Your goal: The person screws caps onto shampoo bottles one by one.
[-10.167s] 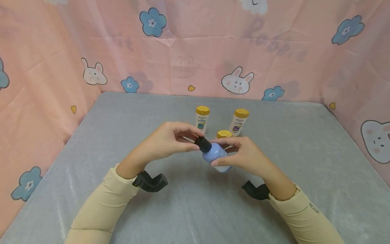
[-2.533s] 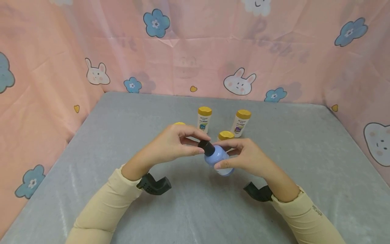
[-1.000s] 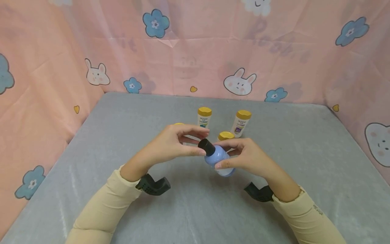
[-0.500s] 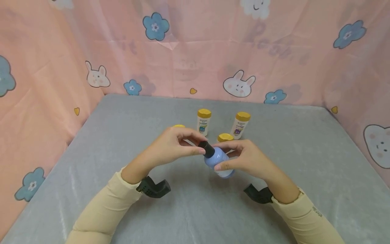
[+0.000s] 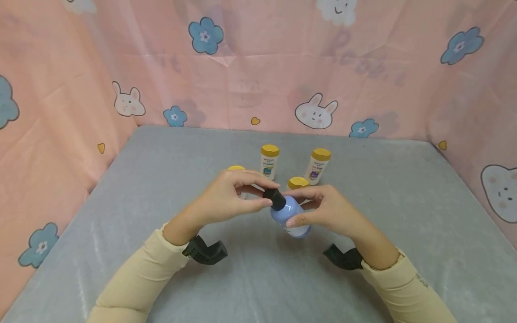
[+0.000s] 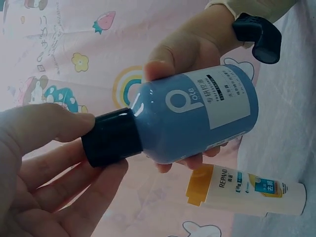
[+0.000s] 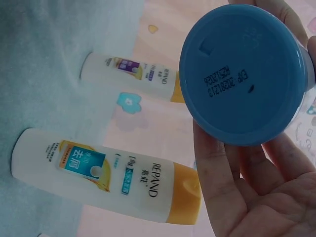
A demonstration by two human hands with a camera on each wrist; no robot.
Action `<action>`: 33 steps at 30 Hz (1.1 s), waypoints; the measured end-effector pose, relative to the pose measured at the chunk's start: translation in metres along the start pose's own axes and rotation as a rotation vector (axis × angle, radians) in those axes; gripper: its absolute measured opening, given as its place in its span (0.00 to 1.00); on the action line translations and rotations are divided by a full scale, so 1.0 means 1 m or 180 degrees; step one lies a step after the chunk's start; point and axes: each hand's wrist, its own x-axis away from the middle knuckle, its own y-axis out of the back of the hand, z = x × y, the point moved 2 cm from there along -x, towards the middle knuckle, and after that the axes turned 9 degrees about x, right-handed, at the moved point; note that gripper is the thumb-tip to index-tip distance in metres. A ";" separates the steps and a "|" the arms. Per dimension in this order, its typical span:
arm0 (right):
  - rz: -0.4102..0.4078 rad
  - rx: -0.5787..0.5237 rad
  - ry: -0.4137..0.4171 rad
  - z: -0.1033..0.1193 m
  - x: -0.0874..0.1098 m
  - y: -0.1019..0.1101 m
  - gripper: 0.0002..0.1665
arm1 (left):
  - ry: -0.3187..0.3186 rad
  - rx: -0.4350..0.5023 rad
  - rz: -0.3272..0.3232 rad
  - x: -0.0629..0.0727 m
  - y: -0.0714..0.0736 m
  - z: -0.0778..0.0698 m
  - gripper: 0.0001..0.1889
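A glossy blue bottle (image 5: 286, 211) with a white label and a black cap (image 5: 274, 199) is held tilted above the table, cap toward the left. My right hand (image 5: 329, 208) grips its body, and in the right wrist view the round base (image 7: 244, 74) faces the camera with printed dates. My left hand (image 5: 232, 197) pinches the cap between thumb and fingertips; the left wrist view shows the thumb on one side of the cap (image 6: 112, 137) and fingers on the other. The cap sits on the bottle's neck.
Behind the hands stand white bottles with yellow caps: one at back middle (image 5: 269, 162), one at back right (image 5: 318, 167). Two nearer ones, right (image 5: 298, 182) and left (image 5: 236, 168), are mostly hidden by the hands. A grey cloth (image 5: 258, 282) covers the table; pink curtains (image 5: 250, 67) surround it.
The left fingers were spread slightly off the cap one second ago, then closed onto it, and now pinch it. The right hand keeps its grip; the bottle has barely moved.
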 end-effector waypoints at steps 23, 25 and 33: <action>-0.0092 -0.0063 -0.0135 -0.004 -0.002 -0.001 0.35 | 0.0815 0.0128 -0.0412 -0.003 -0.010 0.005 0.15; -0.0103 -0.0029 -0.0147 -0.004 -0.002 -0.002 0.34 | 0.0780 0.0106 -0.0390 -0.003 -0.010 0.005 0.15; -0.0200 -0.0014 0.0078 0.000 -0.002 -0.002 0.31 | 0.0393 0.0110 -0.0385 -0.002 -0.009 0.004 0.13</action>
